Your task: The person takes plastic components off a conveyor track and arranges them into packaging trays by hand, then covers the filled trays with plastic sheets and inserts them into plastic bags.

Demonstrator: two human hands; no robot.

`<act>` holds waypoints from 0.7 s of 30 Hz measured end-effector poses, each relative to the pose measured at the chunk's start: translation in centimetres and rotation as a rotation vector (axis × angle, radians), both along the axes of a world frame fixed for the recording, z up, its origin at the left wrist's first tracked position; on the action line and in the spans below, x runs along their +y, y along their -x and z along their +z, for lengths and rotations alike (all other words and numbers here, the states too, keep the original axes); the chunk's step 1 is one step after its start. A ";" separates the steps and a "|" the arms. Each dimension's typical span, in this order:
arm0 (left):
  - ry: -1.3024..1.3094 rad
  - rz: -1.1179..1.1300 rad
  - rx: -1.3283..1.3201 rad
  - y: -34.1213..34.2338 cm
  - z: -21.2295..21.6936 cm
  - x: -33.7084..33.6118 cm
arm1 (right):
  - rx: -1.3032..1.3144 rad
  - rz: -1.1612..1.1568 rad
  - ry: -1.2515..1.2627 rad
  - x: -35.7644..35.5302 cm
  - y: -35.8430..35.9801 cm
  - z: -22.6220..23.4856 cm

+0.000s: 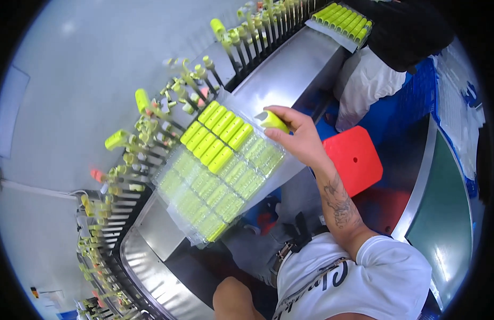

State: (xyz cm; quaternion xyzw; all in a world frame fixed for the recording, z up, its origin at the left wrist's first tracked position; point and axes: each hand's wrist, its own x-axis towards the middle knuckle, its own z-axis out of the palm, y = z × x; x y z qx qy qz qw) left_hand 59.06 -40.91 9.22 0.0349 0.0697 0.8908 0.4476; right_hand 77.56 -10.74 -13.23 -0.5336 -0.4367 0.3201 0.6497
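My right hand [296, 131] pinches a yellow-green curved plastic piece [275, 122] between thumb and fingers, held above the right edge of a clear plastic tray [260, 154]. Rows of similar yellow-green pieces [215, 136] fill the tray's far part. In its near part, paler green shapes show through the clear plastic. White sheeting [177, 221] sticks out from under the tray, which rests on a metal ledge. Of my left arm only a bent part [233, 298] appears at the lower edge; its hand is not visible.
A curved line of dark upright rods [247, 50] carrying yellow-green parts runs along the metal ledge [281, 80]. Another filled tray [343, 22] lies at the far end, beside a person in dark top and light trousers [364, 80]. A red stool [355, 160] and green-topped table [441, 213] stand right.
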 end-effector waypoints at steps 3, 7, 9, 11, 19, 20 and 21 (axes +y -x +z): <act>0.046 -0.048 -0.116 -3.7 5.0 13.5 | -0.090 0.034 0.048 0.2 0.0 0.3; 0.076 -0.213 0.239 0.6 3.5 12.4 | -0.244 0.145 0.074 0.5 1.3 -0.3; 0.321 0.015 0.483 -1.3 3.9 12.9 | -0.310 0.191 0.103 0.3 1.1 -1.4; 0.193 -0.057 0.285 0.5 2.2 12.4 | -0.671 0.246 0.030 0.9 0.7 -2.2; 0.344 0.057 0.000 4.8 -1.4 -0.3 | -1.133 0.383 0.081 3.8 3.0 -3.8; 0.363 0.078 0.028 5.0 -1.7 -0.2 | -1.194 0.357 0.110 4.5 3.3 -3.4; 0.390 0.102 0.036 5.2 -2.0 0.1 | -1.196 0.311 0.056 4.7 3.3 -4.1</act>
